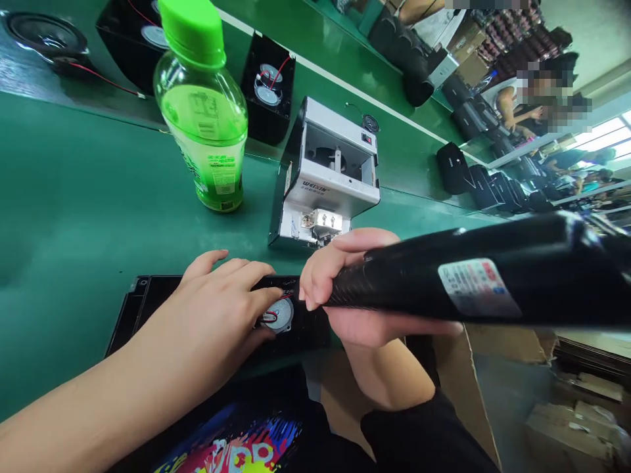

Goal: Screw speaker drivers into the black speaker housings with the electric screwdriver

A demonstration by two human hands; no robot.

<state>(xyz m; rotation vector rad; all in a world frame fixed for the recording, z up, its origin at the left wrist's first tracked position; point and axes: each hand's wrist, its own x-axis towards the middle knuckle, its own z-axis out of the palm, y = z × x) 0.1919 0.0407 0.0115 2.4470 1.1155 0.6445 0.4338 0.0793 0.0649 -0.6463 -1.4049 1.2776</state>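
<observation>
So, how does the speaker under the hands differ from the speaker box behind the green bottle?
The speaker under the hands lies in a flat black panel at the table edge; the speaker box stands further back. The left hand touches the first; nothing touches the second. Both show silver backs with red wire.

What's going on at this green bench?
A person works on a flat black speaker panel lying on the green workbench. The left hand presses on the panel beside a small round speaker driver with red wires. The right hand grips a black electric screwdriver over the panel. Behind stand a white screw feeder and a green drink bottle.
</observation>
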